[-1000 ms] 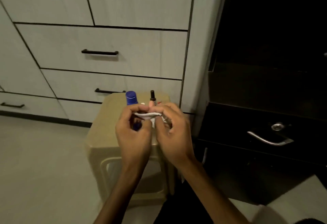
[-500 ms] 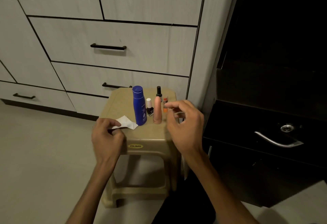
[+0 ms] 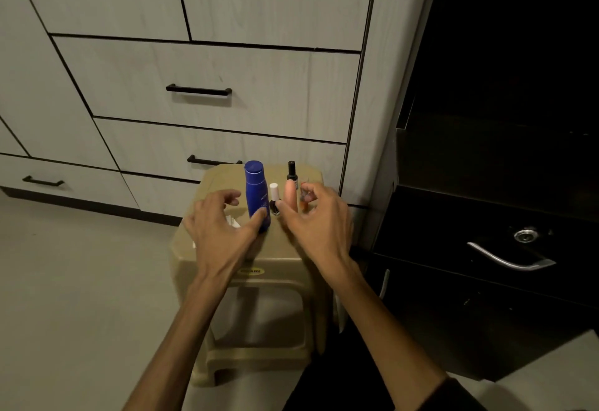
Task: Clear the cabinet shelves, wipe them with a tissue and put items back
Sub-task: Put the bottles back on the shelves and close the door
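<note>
Bottles parked on the stool [image 3: 223, 180], off the shelves; left hand [image 3: 223, 229] spread wide by the blue bottle [image 3: 256, 193], right hand [image 3: 316, 219] open, empty.

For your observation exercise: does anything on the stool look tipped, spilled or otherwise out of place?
Nothing stands out. The blue bottle, the small bottles beside it and the peach tube stand upright on the stool; no spill shows.
</note>
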